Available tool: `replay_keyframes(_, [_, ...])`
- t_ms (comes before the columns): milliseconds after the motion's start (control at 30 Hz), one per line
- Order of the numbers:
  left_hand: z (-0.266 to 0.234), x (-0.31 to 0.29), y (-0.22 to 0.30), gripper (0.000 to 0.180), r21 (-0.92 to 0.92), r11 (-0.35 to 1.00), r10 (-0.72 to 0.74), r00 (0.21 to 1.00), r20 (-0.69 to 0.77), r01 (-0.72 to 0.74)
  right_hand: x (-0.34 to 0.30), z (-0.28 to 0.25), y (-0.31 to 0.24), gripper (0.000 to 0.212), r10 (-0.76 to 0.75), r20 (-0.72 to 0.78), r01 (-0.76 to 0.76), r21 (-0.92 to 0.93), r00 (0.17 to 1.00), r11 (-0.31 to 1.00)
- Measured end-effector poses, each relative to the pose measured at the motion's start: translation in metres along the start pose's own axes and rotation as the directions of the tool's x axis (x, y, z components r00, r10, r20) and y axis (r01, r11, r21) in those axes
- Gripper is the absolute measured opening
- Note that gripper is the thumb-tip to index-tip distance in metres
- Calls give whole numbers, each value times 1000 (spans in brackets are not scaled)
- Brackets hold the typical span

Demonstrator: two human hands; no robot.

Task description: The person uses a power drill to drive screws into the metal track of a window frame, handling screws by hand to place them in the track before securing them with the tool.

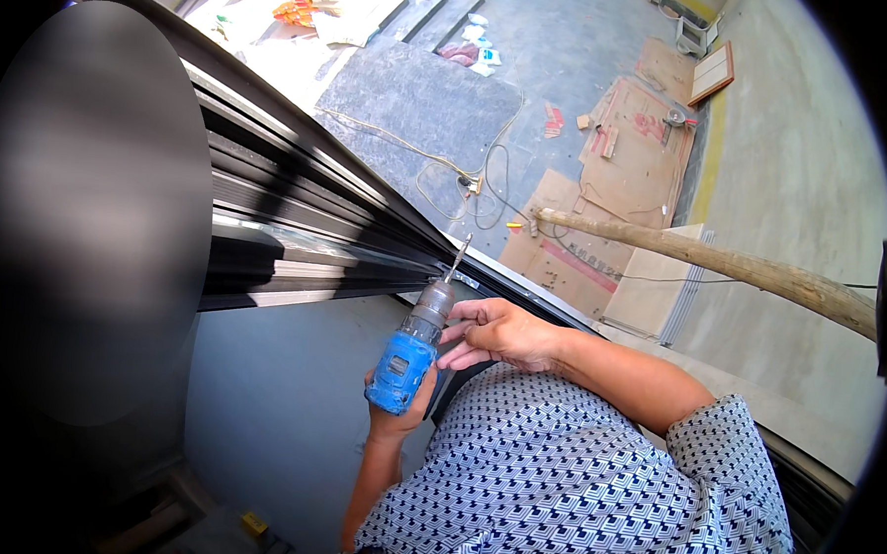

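A blue cordless drill point(402, 369) with a grey chuck is gripped from below by my left hand point(413, 406), its fingers wrapped round the handle. The drill bit point(457, 261) points up and away, over the corner of a dark metal window frame point(367, 214). Whether the bit touches the frame I cannot tell. My right hand point(500, 334) is beside the chuck, fingers apart and slightly bent toward the drill. I see nothing held in it, though its palm is partly hidden.
Beyond the frame, cables point(472, 184) lie on the grey floor below, near flattened cardboard point(633, 137). A wooden pole point(721, 257) slants across at the right, before a pale wall point(794, 174). A blurred grey patch covers the left side.
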State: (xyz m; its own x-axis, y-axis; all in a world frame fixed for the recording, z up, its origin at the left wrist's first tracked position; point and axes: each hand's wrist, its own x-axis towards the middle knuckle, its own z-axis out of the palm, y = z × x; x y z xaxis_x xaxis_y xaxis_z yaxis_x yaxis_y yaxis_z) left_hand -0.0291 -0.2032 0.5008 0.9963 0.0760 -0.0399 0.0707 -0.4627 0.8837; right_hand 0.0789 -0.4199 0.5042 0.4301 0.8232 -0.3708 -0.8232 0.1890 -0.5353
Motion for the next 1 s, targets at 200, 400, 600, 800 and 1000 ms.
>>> replay_keyframes(200, [13, 5, -1, 10, -156, 988, -16, 998, -57, 7, -2, 4, 1, 61, 32, 40, -35, 61, 999, 998])
replay_keyframes(400, [17, 4, -22, 12, -174, 985, 28, 998, 59, -18, -2, 0, 7, 50, 28, 22, -32, 216, 999, 976])
replay_keyframes(600, [21, 5, -27, 12, -158, 987, 16, 996, 84, -2, -4, 2, 9, 50, 20, -29, -13, 211, 999, 977])
replay_keyframes(800, [19, 0, -25, 16, -193, 977, -69, 992, 108, 89, -1, -2, 12, 49, 47, -32, -38, 233, 998, 972])
replay_keyframes(1000, [22, -4, -25, 27, -288, 939, -152, 978, 142, 188, 0, -3, 15, 61, 30, -12, -27, 231, 999, 972])
